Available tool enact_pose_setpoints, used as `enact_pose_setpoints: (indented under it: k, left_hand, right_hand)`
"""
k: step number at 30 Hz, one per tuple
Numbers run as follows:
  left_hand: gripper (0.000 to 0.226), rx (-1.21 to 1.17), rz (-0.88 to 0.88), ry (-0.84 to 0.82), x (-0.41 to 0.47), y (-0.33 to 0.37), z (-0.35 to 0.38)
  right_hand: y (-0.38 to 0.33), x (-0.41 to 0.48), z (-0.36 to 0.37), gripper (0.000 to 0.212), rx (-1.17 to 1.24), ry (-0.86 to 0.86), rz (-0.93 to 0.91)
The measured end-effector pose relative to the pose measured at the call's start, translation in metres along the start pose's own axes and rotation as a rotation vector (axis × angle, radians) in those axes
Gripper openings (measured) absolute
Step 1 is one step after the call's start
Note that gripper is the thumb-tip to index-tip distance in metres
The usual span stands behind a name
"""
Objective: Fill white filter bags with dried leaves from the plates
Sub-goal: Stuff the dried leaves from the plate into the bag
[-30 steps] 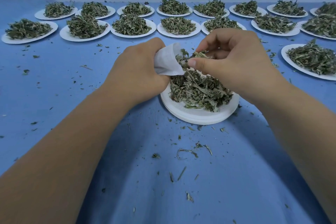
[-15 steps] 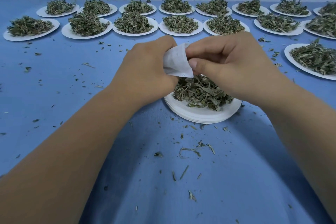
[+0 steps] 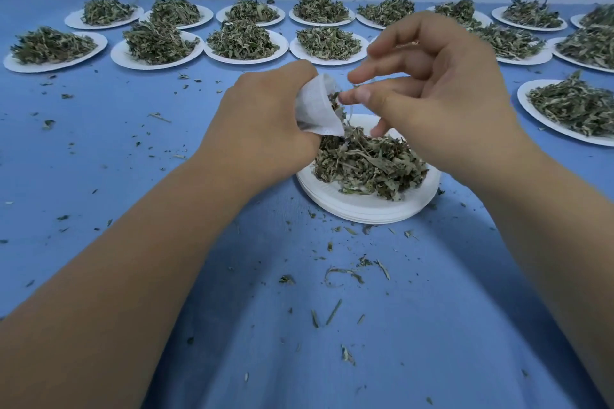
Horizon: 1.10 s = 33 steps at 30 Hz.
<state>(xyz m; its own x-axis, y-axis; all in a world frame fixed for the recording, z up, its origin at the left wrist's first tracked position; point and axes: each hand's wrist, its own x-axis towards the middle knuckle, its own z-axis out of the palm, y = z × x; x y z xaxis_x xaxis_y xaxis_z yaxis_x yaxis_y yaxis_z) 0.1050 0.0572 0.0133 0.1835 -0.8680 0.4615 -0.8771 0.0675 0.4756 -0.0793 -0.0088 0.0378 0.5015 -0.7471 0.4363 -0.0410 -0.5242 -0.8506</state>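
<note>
Mid-fill: grips white filter bag [image 3: 318,107] in left hand [image 3: 265,121] above 10 o'clock edge of near plate [image 3: 360,209], mouth facing 3 o'clock. Hovers right hand [image 3: 435,90] there, fingers loose, seemingly empty. Next, likely: pinch more dried leaves [image 3: 372,163].

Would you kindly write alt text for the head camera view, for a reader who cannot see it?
A left hand grips a white filter bag above a plate heaped with dried leaves, while the right hand hovers at the bag's mouth with fingers loosely spread. More heaped plates line the far side of a blue table.
</note>
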Motion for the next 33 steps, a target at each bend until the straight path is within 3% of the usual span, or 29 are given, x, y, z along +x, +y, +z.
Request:
enact_pose_setpoints:
  k: [5, 9, 23, 28, 33]
  left_hand:
    - [0.035, -0.057, -0.006, 0.032, -0.001, 0.0, 0.002]
    - [0.03, -0.08, 0.036, 0.015, -0.002, 0.004, 0.004]
    - [0.028, -0.024, -0.001, 0.044, 0.0, 0.004, 0.001]
    - [0.029, -0.07, 0.008, 0.07, -0.002, 0.008, 0.003]
    - [0.024, -0.059, -0.013, 0.082, -0.002, 0.006, 0.001]
  right_hand:
    - [0.007, 0.003, -0.004, 0.021, -0.165, 0.031, 0.114]
    - [0.007, 0.0, 0.002, 0.025, -0.11, -0.017, 0.189]
    - [0.006, 0.001, 0.001, 0.014, -0.132, 0.12, 0.01]
    - [0.003, -0.004, 0.01, 0.004, -0.135, -0.009, -0.036]
    - [0.001, -0.006, 0.005, 0.015, -0.057, -0.117, -0.013]
